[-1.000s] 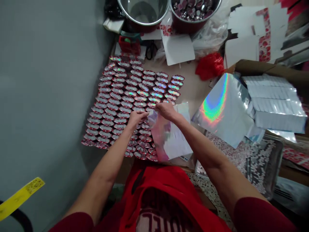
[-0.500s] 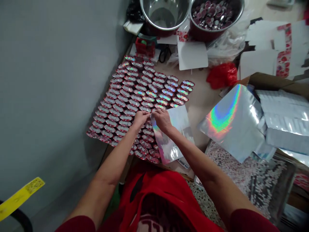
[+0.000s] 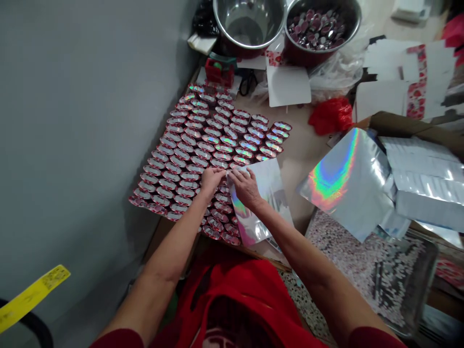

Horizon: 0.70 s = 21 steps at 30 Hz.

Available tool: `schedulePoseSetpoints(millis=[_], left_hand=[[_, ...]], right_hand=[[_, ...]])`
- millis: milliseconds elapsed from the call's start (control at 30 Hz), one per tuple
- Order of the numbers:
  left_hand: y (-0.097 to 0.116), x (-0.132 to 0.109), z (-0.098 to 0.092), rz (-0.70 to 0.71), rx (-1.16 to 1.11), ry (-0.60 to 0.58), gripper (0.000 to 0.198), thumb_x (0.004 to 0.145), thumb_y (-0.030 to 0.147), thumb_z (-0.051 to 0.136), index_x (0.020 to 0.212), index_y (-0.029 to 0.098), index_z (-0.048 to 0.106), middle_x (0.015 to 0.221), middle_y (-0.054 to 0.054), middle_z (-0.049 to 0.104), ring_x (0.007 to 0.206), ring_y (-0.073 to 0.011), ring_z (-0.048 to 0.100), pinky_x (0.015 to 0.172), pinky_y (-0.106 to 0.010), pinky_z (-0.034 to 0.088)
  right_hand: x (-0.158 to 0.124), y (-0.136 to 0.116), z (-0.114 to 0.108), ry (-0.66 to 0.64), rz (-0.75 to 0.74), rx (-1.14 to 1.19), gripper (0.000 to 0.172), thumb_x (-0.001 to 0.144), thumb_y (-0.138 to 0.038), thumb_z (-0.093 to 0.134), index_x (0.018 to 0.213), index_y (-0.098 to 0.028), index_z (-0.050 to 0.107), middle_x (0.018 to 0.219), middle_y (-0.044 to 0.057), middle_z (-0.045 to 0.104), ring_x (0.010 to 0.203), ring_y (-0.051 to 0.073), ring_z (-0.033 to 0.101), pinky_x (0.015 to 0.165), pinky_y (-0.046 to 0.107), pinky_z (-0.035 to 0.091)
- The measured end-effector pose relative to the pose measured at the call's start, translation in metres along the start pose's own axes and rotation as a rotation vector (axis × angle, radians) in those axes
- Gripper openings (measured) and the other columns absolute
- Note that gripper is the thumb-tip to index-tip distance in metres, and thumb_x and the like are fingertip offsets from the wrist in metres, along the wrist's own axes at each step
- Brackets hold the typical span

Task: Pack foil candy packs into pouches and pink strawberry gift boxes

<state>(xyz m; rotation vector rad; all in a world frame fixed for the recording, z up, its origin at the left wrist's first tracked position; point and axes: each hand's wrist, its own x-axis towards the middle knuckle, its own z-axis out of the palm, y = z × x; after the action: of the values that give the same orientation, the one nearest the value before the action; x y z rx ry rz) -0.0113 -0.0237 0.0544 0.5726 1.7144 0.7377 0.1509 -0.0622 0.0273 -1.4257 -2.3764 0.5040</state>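
Rows of small red caps with shiny holographic tops cover the left part of the table. A holographic sticker sheet lies at their right edge, tilted toward me. My left hand and my right hand meet at the sheet's upper left corner, just over the caps. Both hands have their fingertips pinched together there; what they pinch is too small to make out. My right hand rests on the sheet.
At the back stand an empty steel bowl and a steel bowl of caps. A larger holographic sheet and stacked sheets in a cardboard box lie right. A metal tray of sticker scraps sits near right. A grey wall bounds the left.
The view shifted, so the table sits a little lower and to the right. My hands stayed together at the sheet's corner, with the right hand lower on the sheet.
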Motion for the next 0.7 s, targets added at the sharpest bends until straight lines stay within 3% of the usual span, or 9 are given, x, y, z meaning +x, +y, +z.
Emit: schedulePoseSetpoints(millis=[233, 433, 533, 633, 700], left_hand=[[-0.005, 0.003, -0.004, 0.003, -0.009, -0.003, 0.016, 0.070, 0.026, 0.083, 0.073, 0.014, 0.073, 0.067, -0.003, 0.073, 0.059, -0.0151, 0.067, 0.060, -0.027, 0.056], [-0.012, 0.014, 0.002, 0.067, 0.018, 0.021, 0.012, 0.072, 0.027, 0.081, 0.076, 0.016, 0.076, 0.071, -0.003, 0.074, 0.066, -0.0163, 0.068, 0.068, -0.028, 0.057], [-0.010, 0.027, 0.004, 0.166, 0.065, 0.052, 0.010, 0.078, 0.027, 0.078, 0.080, 0.017, 0.077, 0.078, -0.004, 0.076, 0.075, -0.0178, 0.070, 0.076, -0.029, 0.057], [-0.010, 0.031, -0.007, 0.333, 0.089, 0.113, 0.016, 0.079, 0.024, 0.081, 0.093, 0.018, 0.078, 0.087, -0.005, 0.077, 0.082, -0.0180, 0.070, 0.082, -0.029, 0.056], [-0.014, 0.019, -0.025, 0.385, 0.002, 0.152, 0.026, 0.078, 0.025, 0.085, 0.102, 0.019, 0.077, 0.095, -0.005, 0.078, 0.088, -0.0175, 0.071, 0.085, -0.027, 0.056]], right_hand=[[0.003, -0.010, -0.014, 0.089, -0.001, -0.078, 0.021, 0.108, -0.026, 0.055, 0.108, -0.022, 0.075, 0.112, 0.008, 0.078, 0.109, 0.025, 0.059, 0.100, 0.043, 0.029], [0.006, -0.017, -0.032, 0.105, -0.017, -0.084, 0.024, 0.102, -0.024, 0.060, 0.080, -0.022, 0.070, 0.083, 0.006, 0.070, 0.082, 0.021, 0.052, 0.078, 0.038, 0.028], [-0.008, -0.042, -0.064, 0.173, 0.061, 0.188, 0.026, 0.102, -0.028, 0.062, 0.077, -0.023, 0.069, 0.066, 0.001, 0.060, 0.067, 0.017, 0.046, 0.072, 0.036, 0.028], [-0.021, -0.078, -0.096, 0.267, 0.410, 0.705, 0.023, 0.096, -0.044, 0.072, 0.085, -0.024, 0.070, 0.057, -0.006, 0.047, 0.057, 0.013, 0.037, 0.063, 0.031, 0.027], [-0.021, -0.098, -0.104, 0.253, 0.644, 1.082, 0.031, 0.086, -0.051, 0.081, 0.084, -0.023, 0.069, 0.058, -0.007, 0.045, 0.054, 0.011, 0.032, 0.057, 0.029, 0.024]])
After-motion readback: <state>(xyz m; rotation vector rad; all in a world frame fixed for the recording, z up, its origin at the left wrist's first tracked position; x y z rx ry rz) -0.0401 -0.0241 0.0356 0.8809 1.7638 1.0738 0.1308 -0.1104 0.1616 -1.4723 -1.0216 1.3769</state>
